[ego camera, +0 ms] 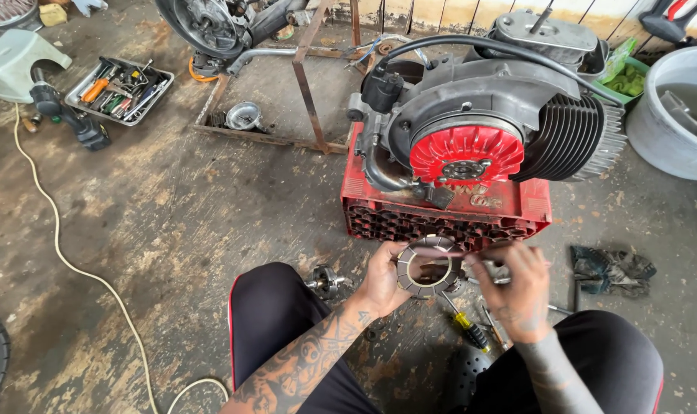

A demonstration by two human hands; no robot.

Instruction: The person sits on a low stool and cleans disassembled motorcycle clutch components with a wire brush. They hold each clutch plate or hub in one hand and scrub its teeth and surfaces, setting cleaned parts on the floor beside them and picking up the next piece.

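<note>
My left hand [380,280] holds a round toothed metal ring [430,267], a clutch-like part, by its left edge. My right hand [519,290] is closed on a thin tool whose tip rests across the ring's top. Both hands hover above the floor between my knees. Just beyond them a small engine [479,115] with a red fan cover [466,153] sits on a red plastic crate [448,211].
A yellow-handled screwdriver [465,325] and other tools lie on the floor under my hands. A dark rag [613,270] lies to the right, a grey tub [674,115] at far right. A tool tray [120,90], a power drill [68,115] and a cream cord [64,261] are at left. A metal frame [306,92] stands behind.
</note>
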